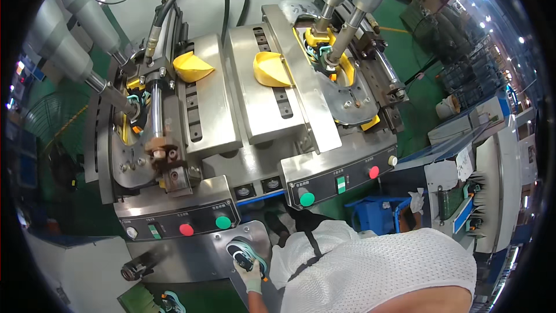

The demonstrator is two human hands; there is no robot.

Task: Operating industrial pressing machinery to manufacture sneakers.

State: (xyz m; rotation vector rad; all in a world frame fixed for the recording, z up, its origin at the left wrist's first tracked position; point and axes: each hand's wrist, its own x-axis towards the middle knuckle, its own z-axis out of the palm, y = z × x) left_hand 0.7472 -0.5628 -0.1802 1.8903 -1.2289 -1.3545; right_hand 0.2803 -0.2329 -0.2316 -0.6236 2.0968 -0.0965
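My left hand [250, 278], in a pale glove, is closed on a black, white and mint-green shoe [253, 251]. The shoe lies over the metal plate [202, 258] in front of the machine, left of my white top. Its sole edge and an orange tip show beside my fingers. My right hand is out of view. A similar shoe [135, 108] is clamped in the machine's left station, and another shoe [315, 52] sits under the rods of the right station, partly hidden by them.
Ahead stands a steel press with two yellow formed pads [193, 67]. Its front panel carries green buttons [307, 199] and red buttons [186, 229]. Another shoe [172, 302] rests on a green surface at lower left. To the right are a blue bin [375, 213] and a shoe rack [463, 214].
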